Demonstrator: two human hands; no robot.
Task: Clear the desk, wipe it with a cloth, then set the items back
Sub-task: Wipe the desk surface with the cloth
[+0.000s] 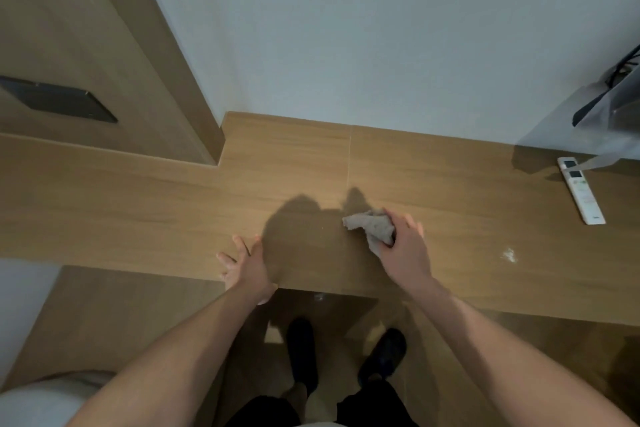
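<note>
Cloth (372, 227) sits bunched under the gripping right hand (403, 246) on the desk (138, 204); left hand (244, 265) rests flat, fingers spread, holding nothing. Sweeping rightward risks knocking the remote (581, 189) or smearing the white crumbs (509, 255).

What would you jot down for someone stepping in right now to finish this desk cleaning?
Right hand: fingers grip the crumpled grey cloth against the wooden desk, mid-desk.
Left hand: open, flat on the desk's front edge, holding nothing.
White remote lies at the far right, partly under a dark object against the wall.
White specks sit on the desk to the right of the cloth.
Done: most of the desk appears cleared; the cloth is down on it.
Left: probably wipe the specks, move the remote and wipe there, then return the items, which are out of view.
</note>
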